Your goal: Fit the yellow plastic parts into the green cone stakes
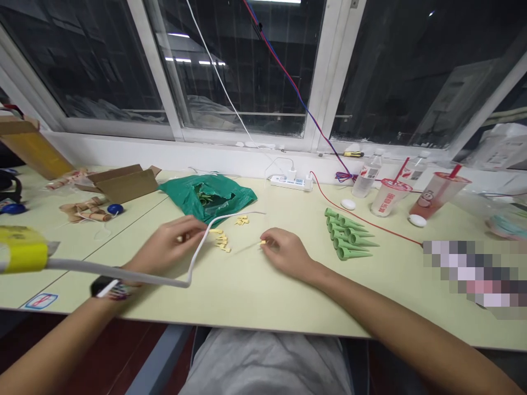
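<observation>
A small yellow piece is pinched between thumb and fingers of the person's right hand, over the middle of the worktop. More yellow pieces lie toward the left edge, beside the left hand, its fingers bunched narrowly; whether they grip one cannot be told. Green cones lie grouped toward the right edge; a green bag and power strip sit nearer the back edge.

Dark windows, pale table, red floor
</observation>
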The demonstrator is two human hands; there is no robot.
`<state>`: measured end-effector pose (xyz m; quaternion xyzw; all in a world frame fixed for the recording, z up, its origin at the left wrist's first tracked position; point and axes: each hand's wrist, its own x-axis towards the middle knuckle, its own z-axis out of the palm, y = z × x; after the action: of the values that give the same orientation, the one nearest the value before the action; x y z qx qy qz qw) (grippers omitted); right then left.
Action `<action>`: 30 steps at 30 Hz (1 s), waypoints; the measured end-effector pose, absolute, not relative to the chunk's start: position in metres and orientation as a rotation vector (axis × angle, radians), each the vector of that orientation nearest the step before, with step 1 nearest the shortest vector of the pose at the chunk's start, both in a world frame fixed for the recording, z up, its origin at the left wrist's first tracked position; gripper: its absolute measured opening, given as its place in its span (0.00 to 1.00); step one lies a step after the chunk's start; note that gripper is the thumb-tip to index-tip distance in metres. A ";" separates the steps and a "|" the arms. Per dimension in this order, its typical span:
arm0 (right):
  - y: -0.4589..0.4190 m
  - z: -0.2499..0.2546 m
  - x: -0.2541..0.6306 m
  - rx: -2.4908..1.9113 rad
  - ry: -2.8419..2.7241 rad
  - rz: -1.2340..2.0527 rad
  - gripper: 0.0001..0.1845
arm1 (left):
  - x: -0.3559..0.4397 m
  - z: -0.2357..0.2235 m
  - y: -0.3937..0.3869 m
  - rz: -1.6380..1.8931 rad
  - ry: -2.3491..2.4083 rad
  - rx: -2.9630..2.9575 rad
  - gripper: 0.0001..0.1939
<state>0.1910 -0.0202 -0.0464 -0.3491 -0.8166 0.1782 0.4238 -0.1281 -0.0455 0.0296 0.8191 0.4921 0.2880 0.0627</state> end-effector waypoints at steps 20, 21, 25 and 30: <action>0.034 -0.046 0.085 -0.774 -2.310 0.227 0.09 | -0.192 0.008 -0.034 0.734 1.942 2.118 0.23; 0.034 -0.046 0.085 -0.779 -2.310 0.229 0.09 | -0.193 0.008 -0.033 0.724 1.948 2.118 0.23; 0.032 -0.044 0.085 -0.813 -2.300 0.270 0.08 | -0.194 0.008 -0.032 0.702 1.980 2.099 0.23; 0.028 -0.042 0.086 -0.820 -2.253 0.323 0.09 | -0.195 0.007 -0.032 0.718 1.987 2.101 0.22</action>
<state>0.0856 0.0285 -0.0416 -0.3171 -0.8712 0.1248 0.3534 -0.1945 -0.0320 0.0070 0.7028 0.6647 0.2401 0.0807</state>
